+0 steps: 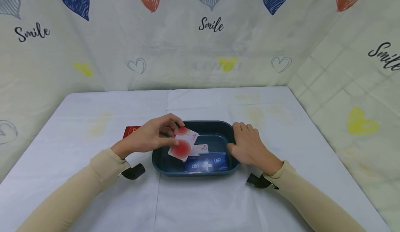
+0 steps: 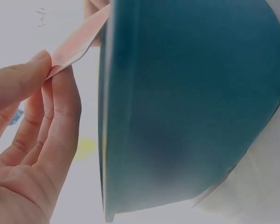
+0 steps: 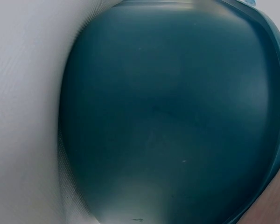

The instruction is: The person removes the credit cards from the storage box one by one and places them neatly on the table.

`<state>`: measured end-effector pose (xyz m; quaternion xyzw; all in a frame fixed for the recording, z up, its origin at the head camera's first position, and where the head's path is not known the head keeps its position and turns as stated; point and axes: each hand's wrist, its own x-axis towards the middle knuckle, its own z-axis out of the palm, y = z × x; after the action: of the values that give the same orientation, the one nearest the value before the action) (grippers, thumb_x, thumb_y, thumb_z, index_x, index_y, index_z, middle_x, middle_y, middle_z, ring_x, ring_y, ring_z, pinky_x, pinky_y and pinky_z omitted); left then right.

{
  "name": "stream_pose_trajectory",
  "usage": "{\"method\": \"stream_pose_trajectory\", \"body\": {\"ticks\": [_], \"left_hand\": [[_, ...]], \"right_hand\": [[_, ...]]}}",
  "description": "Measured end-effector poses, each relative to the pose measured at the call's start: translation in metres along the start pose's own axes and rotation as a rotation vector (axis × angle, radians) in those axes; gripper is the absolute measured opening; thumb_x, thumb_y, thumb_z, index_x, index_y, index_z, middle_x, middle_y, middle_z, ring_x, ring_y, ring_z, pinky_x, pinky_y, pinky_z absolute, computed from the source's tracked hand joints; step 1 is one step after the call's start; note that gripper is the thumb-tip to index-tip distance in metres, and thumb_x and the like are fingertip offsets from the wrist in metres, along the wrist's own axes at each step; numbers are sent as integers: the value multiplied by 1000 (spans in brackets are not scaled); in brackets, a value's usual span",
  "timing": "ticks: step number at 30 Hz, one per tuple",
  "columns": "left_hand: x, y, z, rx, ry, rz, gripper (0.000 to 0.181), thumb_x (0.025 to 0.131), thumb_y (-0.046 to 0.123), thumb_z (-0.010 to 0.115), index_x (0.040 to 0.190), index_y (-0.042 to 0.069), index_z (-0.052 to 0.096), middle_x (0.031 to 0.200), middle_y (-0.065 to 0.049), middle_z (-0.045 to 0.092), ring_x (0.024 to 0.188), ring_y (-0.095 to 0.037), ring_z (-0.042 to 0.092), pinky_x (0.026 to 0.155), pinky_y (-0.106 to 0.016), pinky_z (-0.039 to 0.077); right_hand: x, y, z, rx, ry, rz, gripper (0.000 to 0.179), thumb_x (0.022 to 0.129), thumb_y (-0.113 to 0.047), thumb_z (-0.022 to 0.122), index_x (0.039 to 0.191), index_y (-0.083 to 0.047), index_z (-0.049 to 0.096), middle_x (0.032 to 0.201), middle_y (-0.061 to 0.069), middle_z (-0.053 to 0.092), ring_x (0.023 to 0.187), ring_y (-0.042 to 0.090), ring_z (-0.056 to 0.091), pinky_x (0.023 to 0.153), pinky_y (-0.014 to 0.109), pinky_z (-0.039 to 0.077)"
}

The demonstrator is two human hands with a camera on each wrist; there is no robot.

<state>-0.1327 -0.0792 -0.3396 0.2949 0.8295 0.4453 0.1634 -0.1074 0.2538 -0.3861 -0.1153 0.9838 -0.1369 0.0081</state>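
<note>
Left of the tray (image 1: 216, 134), the white table (image 1: 84, 124) gives the elbow ample room, and a red card (image 1: 131, 131) pokes out from behind the left hand (image 1: 153, 133), partly hidden. That hand pinches a pink-and-white card (image 1: 183, 146) at its edge between thumb and fingers, tilted above the tray's left half; the edge grip seems meant to spare its printed face. Inside the tray, two blue cards (image 1: 203, 163) overlap a white card (image 1: 200, 149) along the near side, with bare floor toward the far wall. The right hand (image 1: 249, 144) clasps the tray's right rim, probably to steady it; beyond, the table's right edge lies well apart.
</note>
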Motion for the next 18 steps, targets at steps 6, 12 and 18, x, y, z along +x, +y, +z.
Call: {"method": "stream_pose_trajectory", "body": {"ticks": [6,12,18], "left_hand": [[-5,-1,-6,14,31,-5,49,89,17,82,131,22,56,117,-7,64,99,-22,69,90,-27,61],[-12,-3,-13,43,52,-11,48,89,19,82,130,22,57,117,-7,65,98,-21,69,87,-29,61],[-19,-6,-19,69,78,-43,47,89,24,82,130,23,57,116,-6,65,100,-22,68,85,-30,61]], "right_hand": [[-1,-1,-1,-1,-5,6,32,89,-24,54,111,-1,49,98,13,51,90,31,41,77,41,30],[-1,-1,-1,-20,-2,6,31,89,-24,54,110,-1,49,97,12,51,89,31,41,76,41,29],[-1,-2,-1,-20,4,5,28,89,-23,54,107,-2,49,95,12,50,90,32,40,76,42,27]]}}
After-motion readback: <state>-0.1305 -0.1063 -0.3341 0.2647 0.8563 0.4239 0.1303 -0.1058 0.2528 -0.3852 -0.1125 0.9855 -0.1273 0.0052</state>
